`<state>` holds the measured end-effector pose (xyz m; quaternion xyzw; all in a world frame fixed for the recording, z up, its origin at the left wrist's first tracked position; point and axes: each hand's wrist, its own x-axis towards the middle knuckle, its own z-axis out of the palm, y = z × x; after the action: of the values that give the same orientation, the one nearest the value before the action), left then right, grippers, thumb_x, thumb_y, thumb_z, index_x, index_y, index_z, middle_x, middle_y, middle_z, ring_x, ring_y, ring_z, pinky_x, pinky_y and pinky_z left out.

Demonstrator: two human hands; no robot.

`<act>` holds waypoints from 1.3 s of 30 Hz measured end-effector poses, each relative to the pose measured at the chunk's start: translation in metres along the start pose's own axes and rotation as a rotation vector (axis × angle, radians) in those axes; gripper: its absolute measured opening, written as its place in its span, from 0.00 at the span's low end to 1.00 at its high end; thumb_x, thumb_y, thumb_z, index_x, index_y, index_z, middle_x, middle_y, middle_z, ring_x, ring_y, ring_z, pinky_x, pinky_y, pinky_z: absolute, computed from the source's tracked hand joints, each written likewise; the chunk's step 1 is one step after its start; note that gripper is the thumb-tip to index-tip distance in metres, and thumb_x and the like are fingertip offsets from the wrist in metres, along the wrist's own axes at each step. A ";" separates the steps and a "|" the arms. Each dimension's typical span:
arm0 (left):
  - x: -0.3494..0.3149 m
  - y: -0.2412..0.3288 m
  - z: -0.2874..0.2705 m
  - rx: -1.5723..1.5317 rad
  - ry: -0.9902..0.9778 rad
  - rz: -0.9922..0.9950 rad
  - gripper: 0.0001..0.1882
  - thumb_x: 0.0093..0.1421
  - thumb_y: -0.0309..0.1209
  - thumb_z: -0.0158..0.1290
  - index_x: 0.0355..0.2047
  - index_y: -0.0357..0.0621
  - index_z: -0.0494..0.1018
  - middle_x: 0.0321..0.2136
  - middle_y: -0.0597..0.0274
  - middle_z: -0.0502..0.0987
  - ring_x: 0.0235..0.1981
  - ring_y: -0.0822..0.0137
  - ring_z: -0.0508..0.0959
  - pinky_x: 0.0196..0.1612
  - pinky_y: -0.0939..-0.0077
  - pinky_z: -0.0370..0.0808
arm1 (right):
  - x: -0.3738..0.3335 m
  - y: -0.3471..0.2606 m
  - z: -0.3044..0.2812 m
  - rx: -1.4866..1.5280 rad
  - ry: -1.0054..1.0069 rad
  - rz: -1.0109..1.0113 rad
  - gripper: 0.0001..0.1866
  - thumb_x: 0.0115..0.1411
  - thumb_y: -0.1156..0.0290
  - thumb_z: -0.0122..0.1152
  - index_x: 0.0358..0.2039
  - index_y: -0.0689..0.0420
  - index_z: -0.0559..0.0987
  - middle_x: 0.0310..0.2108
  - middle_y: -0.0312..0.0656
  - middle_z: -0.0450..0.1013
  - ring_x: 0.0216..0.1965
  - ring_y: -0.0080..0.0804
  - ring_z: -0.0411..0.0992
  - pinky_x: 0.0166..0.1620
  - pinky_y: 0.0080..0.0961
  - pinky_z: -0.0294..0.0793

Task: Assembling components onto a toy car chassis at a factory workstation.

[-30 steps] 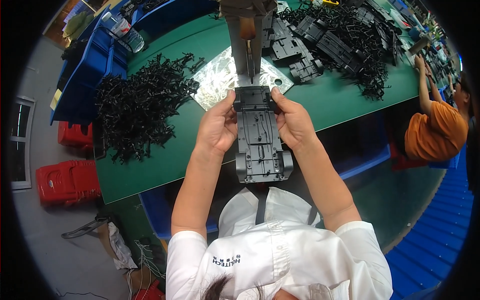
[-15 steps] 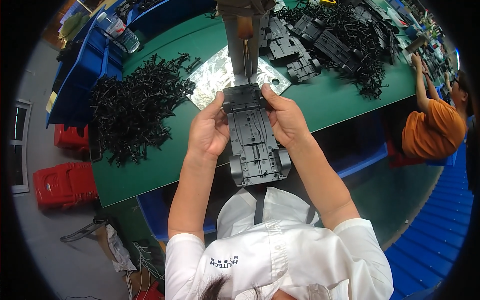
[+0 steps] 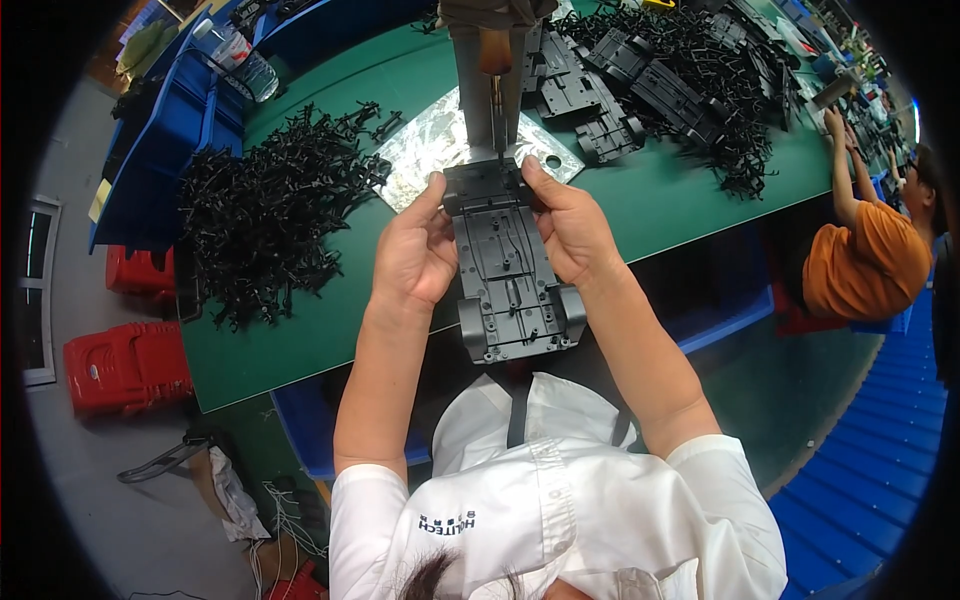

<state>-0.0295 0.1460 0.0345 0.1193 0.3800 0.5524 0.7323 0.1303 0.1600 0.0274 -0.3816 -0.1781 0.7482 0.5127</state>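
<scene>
A dark grey plastic toy-car chassis is held level between my two hands, its far end beneath the thin vertical bit of a bench-mounted machine. My left hand grips the chassis by its far left side, thumb along the edge. On the far right side, my right hand holds it the same way, thumb near the bit's tip. Whether the bit touches the chassis I cannot tell. Under the machine lies a shiny silver plate, partly hidden by the machine's column and the chassis.
A heap of small black plastic parts lies on the green table at left. More chassis and black parts are piled at back right. Blue bins and a water bottle stand at far left. A person in orange works at right.
The chassis and both hands have shifted slightly away from me, and its far end has tilted a little under the bit. My grip is unchanged.
</scene>
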 end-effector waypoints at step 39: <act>0.012 0.015 0.010 0.120 0.029 -0.070 0.19 0.61 0.39 0.50 0.42 0.32 0.67 0.37 0.49 0.71 0.36 0.59 0.77 0.39 0.63 0.79 | 0.012 -0.010 0.002 0.029 0.002 0.073 0.14 0.60 0.61 0.57 0.37 0.60 0.75 0.30 0.36 0.73 0.28 0.19 0.70 0.30 0.14 0.72</act>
<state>-0.0320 0.1642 0.0452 0.1416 0.4268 0.5042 0.7373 0.1332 0.1748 0.0305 -0.3811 -0.1525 0.7687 0.4906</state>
